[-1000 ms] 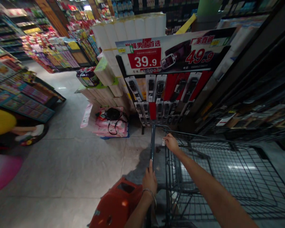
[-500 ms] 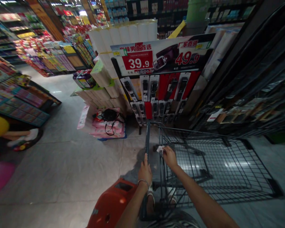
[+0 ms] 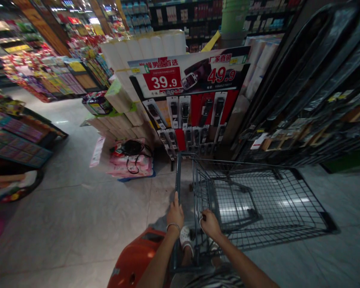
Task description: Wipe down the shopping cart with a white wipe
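My left hand point(image 3: 175, 215), with a bracelet at the wrist, is closed on the grey handle bar point(image 3: 178, 176) of a shopping cart; its index finger lies along the bar. Just inside the cart's near end, my right hand point(image 3: 210, 224) is closed in a pinch. A thin white edge of a tissue or cloth point(image 3: 201, 221) shows at its fingertips, the rest hidden by the hand. I cannot tell whether the tissue touches the wire. The cart's wire basket point(image 3: 283, 218) stretches away to the right.
An orange plastic shell point(image 3: 138, 252) stands at my left by the handle. My shoe point(image 3: 185, 239) is beneath the bar. Ahead is a belt display point(image 3: 189, 76), with pink packs point(image 3: 132, 166) beside it. A person's foot point(image 3: 28, 180) shows at far left.
My right hand has drawn back toward me along the cart's near end, and the tissue is now mostly hidden. My left hand stays on the handle. The view has shifted slightly right.
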Demonstrator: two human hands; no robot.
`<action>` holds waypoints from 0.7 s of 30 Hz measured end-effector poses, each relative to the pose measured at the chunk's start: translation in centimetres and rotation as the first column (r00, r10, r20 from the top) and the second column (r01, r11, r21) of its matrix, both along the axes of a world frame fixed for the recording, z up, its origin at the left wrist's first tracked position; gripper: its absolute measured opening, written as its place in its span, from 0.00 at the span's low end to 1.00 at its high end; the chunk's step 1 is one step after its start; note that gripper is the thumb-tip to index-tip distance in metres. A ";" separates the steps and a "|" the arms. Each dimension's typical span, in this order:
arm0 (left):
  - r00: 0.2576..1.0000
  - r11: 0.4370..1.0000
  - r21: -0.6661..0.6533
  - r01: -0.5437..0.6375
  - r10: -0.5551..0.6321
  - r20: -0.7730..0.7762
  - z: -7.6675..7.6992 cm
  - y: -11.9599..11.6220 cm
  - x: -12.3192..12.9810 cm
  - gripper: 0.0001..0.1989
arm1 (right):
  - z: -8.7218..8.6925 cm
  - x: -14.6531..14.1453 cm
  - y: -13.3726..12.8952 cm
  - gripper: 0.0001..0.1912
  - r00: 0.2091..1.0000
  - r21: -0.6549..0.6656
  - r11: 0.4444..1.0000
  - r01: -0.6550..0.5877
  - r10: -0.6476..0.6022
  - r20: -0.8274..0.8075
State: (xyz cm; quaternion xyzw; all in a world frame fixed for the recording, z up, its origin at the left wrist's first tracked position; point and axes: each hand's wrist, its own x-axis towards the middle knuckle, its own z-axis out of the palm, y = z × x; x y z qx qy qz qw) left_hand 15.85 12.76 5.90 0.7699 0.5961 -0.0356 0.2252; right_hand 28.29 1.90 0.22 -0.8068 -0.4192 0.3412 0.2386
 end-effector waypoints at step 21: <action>0.997 1.000 0.008 -0.008 0.007 0.073 -1.0 -0.1 -0.5 0.28 | -2.2 2.6 4.9 0.15 0.938 -0.001 0.939 0.345 -0.345 -0.024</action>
